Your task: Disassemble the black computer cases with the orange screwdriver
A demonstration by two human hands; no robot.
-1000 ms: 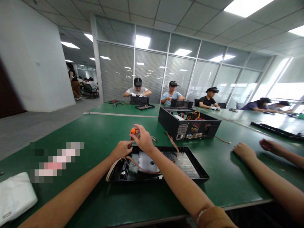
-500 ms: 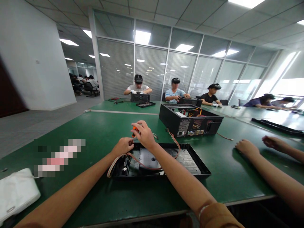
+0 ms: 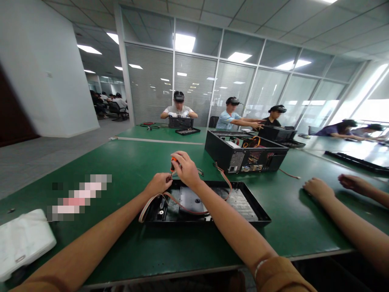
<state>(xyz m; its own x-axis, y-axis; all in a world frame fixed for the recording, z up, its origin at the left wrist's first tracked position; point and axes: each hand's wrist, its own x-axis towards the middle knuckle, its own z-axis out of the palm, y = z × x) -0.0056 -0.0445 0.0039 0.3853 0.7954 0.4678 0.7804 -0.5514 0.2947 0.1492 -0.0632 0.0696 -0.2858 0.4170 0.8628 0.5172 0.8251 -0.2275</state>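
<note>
My right hand (image 3: 187, 170) is closed round the orange-and-black handle of a screwdriver (image 3: 173, 164), held upright with its shaft pointing down. My left hand (image 3: 158, 183) pinches beside the shaft's lower end, at the far left corner of a black computer case panel (image 3: 252, 221). What lies between the left fingers is hidden. The panel lies flat like a shallow tray, with a round fan-like part (image 3: 191, 199) inside. A ribbon of coloured wires (image 3: 148, 202) loops over its left side and across it, partly behind my right forearm.
Behind the panel stands an open black computer case (image 3: 221, 156) with cables inside. A white device (image 3: 27, 239) lies at the left on the green table (image 3: 136, 259). Another person's hands (image 3: 319, 190) rest on the table at right. Several people work across the table.
My hands stay at the panel's corner with the screwdriver, and the view shifts slightly. Across the table, the person in light blue now stretches both arms rightward, and the dark case there is farther right.
</note>
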